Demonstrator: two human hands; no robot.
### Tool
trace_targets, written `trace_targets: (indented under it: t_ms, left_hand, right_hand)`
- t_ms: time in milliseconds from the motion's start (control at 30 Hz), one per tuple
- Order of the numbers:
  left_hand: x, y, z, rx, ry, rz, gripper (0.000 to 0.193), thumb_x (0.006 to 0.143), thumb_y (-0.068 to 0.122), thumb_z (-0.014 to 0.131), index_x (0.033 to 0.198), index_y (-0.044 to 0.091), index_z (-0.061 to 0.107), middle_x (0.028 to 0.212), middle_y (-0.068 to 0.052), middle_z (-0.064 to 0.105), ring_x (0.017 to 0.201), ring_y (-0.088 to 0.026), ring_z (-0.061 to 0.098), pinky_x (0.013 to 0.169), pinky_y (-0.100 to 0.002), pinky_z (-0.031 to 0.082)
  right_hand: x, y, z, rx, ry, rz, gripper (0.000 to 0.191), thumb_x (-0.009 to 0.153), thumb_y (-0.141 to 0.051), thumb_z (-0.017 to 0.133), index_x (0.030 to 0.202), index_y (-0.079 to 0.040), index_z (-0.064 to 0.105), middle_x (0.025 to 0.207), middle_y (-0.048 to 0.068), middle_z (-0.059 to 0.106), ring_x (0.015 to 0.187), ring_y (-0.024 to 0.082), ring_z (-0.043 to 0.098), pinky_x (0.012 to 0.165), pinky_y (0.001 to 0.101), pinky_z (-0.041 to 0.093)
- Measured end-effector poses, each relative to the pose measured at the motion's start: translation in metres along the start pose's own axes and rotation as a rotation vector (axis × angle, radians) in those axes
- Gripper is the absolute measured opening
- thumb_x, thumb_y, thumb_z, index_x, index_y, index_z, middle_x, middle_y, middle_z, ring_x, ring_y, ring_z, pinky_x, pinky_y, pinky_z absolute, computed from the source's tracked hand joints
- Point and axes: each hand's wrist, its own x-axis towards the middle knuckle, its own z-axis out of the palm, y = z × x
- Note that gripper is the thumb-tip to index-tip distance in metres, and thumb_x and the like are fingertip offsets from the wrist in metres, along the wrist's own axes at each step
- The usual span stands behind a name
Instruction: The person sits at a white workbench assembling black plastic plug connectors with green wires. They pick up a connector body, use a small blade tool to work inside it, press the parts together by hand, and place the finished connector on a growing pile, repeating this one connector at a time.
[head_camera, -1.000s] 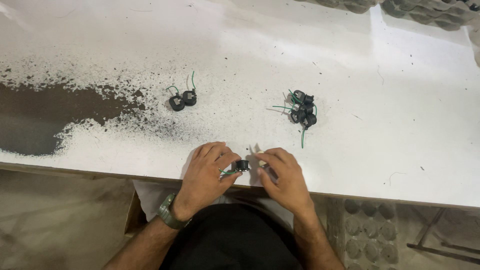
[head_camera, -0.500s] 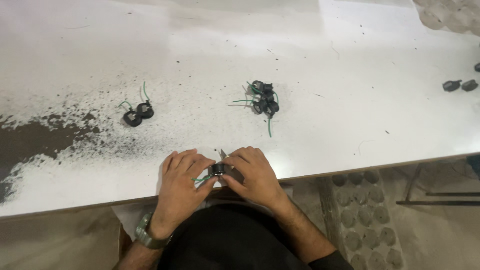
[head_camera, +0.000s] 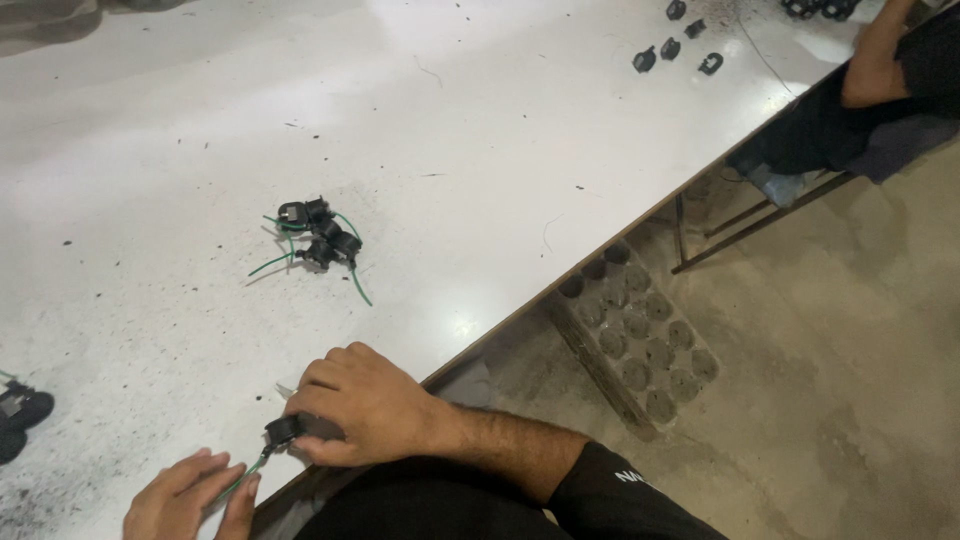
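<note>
My right hand (head_camera: 365, 405) is closed around a small black plastic part (head_camera: 283, 431) at the near edge of the white table (head_camera: 480, 130). A green wire (head_camera: 238, 482) runs from that part to my left hand (head_camera: 190, 497), which pinches it between its fingers at the bottom left. Farther out on the table lies a small pile of black parts with green wires (head_camera: 318, 240).
More black parts (head_camera: 20, 412) lie at the left edge, and several small black pieces (head_camera: 672, 48) at the far right. Another person's arm (head_camera: 880, 60) rests at the top right corner. A grey moulded tray (head_camera: 640, 335) lies on the floor under the table edge.
The view has swung to the right, so the table edge now runs diagonally. Both hands stay at the near edge on the part and wire; the left hand has slid lower left.
</note>
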Motion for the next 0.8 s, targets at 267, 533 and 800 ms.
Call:
trace_targets:
  t_ms: [267,533,800]
  left_hand:
    - [-0.012,-0.032,0.018,0.067,-0.077,0.064,0.029,0.069,0.027,0.089,0.084,0.004,0.08,0.091,-0.02,0.076,0.103,-0.035,0.076,0.089,-0.045,0.063]
    - [-0.013,-0.027,0.017,0.042,-0.057,-0.017,0.021,0.07,0.021,0.09,0.079,0.006,0.079,0.089,-0.02,0.077,0.102,-0.034,0.077,0.094,-0.047,0.062]
    - [-0.033,0.026,-0.003,-0.11,0.224,-0.061,0.016,0.08,0.015,0.082,0.088,0.004,0.072,0.099,-0.019,0.072,0.102,-0.03,0.074,0.087,-0.04,0.063]
  right_hand:
    - [-0.026,-0.005,-0.015,-0.043,0.03,-0.006,0.034,0.092,-0.035,0.075,0.115,-0.012,0.066,0.106,0.004,0.06,0.093,0.019,0.056,0.084,0.0346,0.044]
    - [-0.028,-0.008,-0.017,-0.046,0.024,-0.002,0.033,0.093,-0.036,0.075,0.115,-0.013,0.066,0.107,0.004,0.06,0.093,0.019,0.056,0.085,0.0349,0.044]
    - [-0.026,-0.016,-0.019,-0.005,0.015,-0.012,0.033,0.088,-0.032,0.076,0.111,-0.011,0.067,0.105,0.005,0.06,0.096,0.023,0.055,0.087,0.0388,0.043]
